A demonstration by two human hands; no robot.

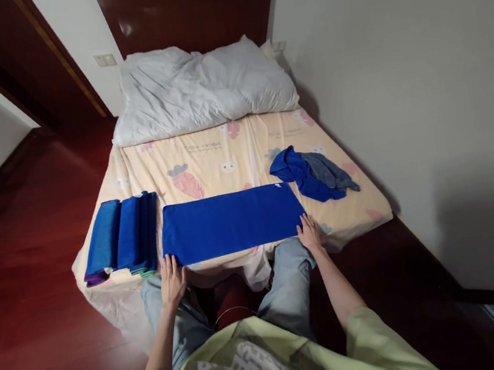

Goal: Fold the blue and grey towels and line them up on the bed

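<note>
A blue cloth [234,222] lies flat as a long rectangle along the bed's near edge, a small white tag at its far right corner. My left hand [173,280] rests on its near left corner, fingers stretched out. At the near right corner, my right hand [309,232] touches the cloth with its fingers spread. Left of the cloth are several folded blue and teal cloths [127,233] side by side, with purple and green edges showing. A crumpled blue and grey cloth [314,172] lies beyond the flat one, to the right.
The bed [212,165] has a pale yellow sheet with carrot and rabbit prints. A bunched white quilt [206,89] lies against the dark headboard [186,16]. My legs are at the bed's near edge. A wall stands on the right.
</note>
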